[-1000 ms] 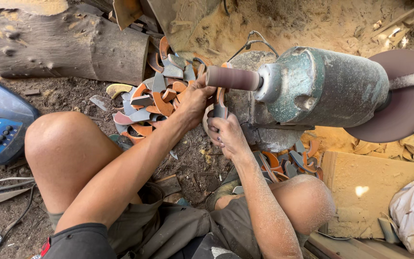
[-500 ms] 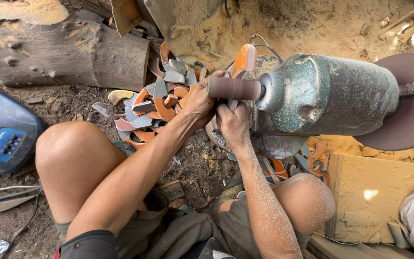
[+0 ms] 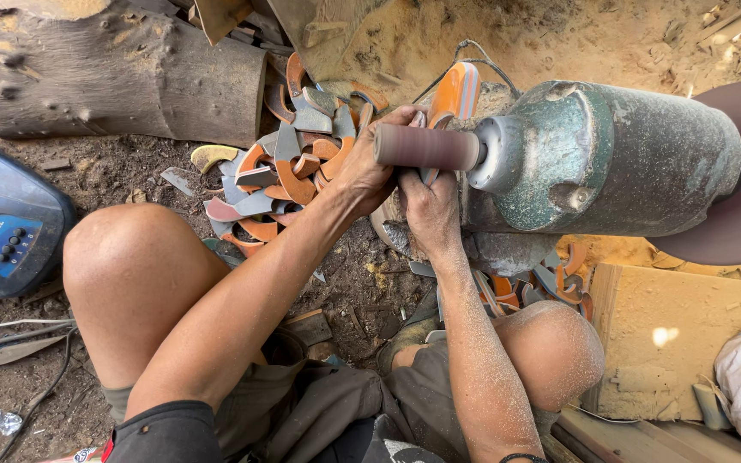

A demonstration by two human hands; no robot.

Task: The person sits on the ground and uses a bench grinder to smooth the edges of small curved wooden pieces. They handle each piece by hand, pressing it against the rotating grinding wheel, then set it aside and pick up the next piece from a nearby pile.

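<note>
1. The left hand (image 3: 369, 171) and the right hand (image 3: 429, 206) both grip one curved orange and grey piece (image 3: 454, 93).
2. The piece sits against the brown sanding drum (image 3: 426, 147) on the green motor (image 3: 619, 154).
3. A pile of curved pieces (image 3: 289, 167) lies on the dirt ground (image 3: 362, 283), beside the log (image 3: 105, 73).

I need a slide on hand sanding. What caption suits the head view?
Both hands, left hand and right hand, press a curved orange piece against a motor's sanding drum.

Orange-and-grey curved piece (image 3: 454, 93), green motor (image 3: 619, 159) (dusty), maroon drum (image 3: 426, 147)
</note>
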